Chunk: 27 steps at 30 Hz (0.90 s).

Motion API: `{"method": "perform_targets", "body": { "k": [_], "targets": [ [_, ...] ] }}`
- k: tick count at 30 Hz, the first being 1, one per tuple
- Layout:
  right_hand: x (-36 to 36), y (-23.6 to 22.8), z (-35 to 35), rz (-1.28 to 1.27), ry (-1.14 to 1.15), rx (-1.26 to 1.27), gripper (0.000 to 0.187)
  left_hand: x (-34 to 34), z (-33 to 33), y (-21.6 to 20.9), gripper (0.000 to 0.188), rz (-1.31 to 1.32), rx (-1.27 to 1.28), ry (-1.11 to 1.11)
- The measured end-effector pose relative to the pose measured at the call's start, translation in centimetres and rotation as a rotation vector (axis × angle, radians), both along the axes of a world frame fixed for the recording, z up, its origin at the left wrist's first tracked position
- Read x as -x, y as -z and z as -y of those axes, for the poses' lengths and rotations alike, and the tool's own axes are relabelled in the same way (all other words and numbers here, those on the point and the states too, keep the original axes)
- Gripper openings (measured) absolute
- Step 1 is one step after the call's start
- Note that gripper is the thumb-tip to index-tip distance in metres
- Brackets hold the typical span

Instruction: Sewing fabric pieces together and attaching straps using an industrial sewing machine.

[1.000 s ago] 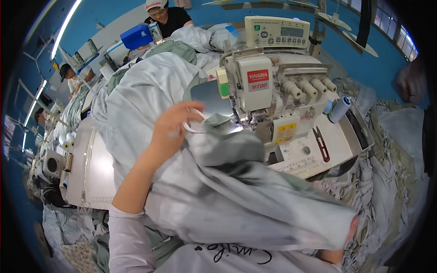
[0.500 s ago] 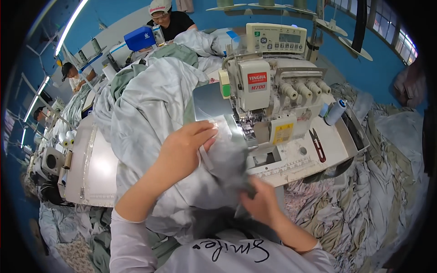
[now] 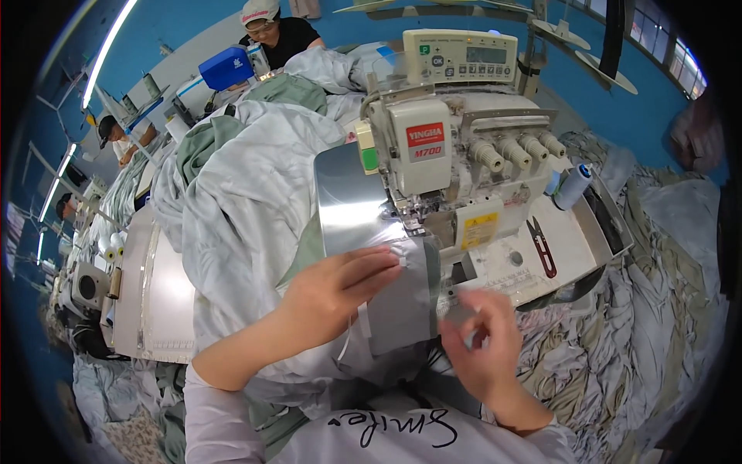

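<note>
A pale grey fabric panel point(image 3: 400, 313) with a darker green strip along its right edge lies in front of an overlock sewing machine point(image 3: 421, 147). Its far end reaches the presser foot point(image 3: 413, 224). My left hand point(image 3: 332, 290) rests on the panel with fingers stretched out side by side, tips just short of the foot. Right of the panel, my right hand point(image 3: 487, 340) is raised with curved fingers, slightly blurred. A gap shows between its thumb and fingers, and I see no cloth gripped there. A bundle of pale and green cloth point(image 3: 239, 185) lies left of the machine plate.
Red-handled thread snips point(image 3: 542, 247) and a blue thread cone point(image 3: 572, 187) are on the machine's right side. A control panel point(image 3: 461, 58) tops the machine. Heaped fabric point(image 3: 618, 309) fills the right. A co-worker point(image 3: 278, 35) sits at another machine at the back.
The panel, bunched and blurred before, now lies flatter at the foot. My left hand has flattened and moved slightly nearer me. My right hand has come off the cloth and moved right.
</note>
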State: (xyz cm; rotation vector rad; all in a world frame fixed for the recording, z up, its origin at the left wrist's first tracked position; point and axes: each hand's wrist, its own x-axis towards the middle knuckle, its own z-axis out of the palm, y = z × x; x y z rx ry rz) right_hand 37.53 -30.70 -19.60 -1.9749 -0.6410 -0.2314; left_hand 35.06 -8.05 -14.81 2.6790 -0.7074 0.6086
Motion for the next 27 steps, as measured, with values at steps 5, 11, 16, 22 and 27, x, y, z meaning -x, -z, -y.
{"method": "perform_targets", "body": {
  "k": [5, 11, 16, 22, 27],
  "targets": [
    [-2.5, 0.7, -2.0, -0.598, -0.165, -0.427, 0.047, -2.1, 0.8, 0.0, 0.043, -0.024, -0.003, 0.048],
    [-3.3, 1.3, -2.5, -0.990, -0.286, -0.494, 0.027, -2.8, 0.6, -0.2, 0.040, -0.043, 0.060, 0.019],
    [-3.3, 2.3, -2.7, -1.002, -0.264, -0.587, 0.012, -2.6, 0.8, 0.1, 0.041, -0.020, 0.036, -0.001],
    [-3.6, 2.2, -2.7, -0.984, -0.311, -0.572, 0.011, -2.3, 0.7, 0.0, 0.041, -0.061, 0.057, -0.005],
    [-4.4, 1.5, -3.3, -0.979, -0.387, -0.647, 0.014, -3.1, -1.2, 0.7, 0.040, 0.029, 0.027, -0.012]
  ]
}}
